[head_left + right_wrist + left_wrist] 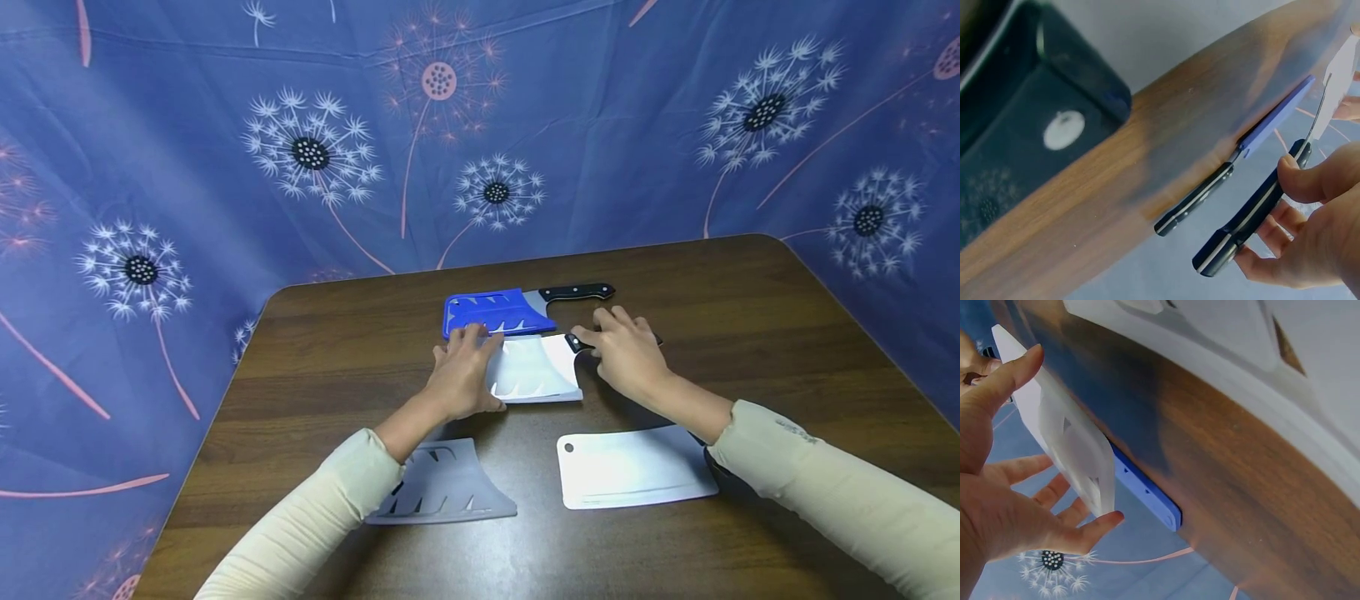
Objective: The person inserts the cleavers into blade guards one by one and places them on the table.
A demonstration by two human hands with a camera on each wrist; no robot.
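Observation:
My right hand [630, 354] grips the black handle [1250, 215] of a cleaver, thumb on one side and fingers on the other. The cleaver's blade sits in a white blade guard [534, 367], which hides most of it. At the guard's far end is my left hand [465, 371]. Its thumb and spread fingers hold the guard from opposite edges, as the left wrist view shows. Cleaver and guard seem raised a little above the table. Just behind lies another cleaver in a blue blade guard [495, 312], its black handle [577, 292] pointing right.
A bare cleaver [637, 468] lies at the front right, its handle mostly hidden under my right forearm. To the front left a grey blade guard [450, 483] rests partly beneath my left forearm. Behind the brown wooden table [337, 350] hangs a blue flowered cloth [585, 150].

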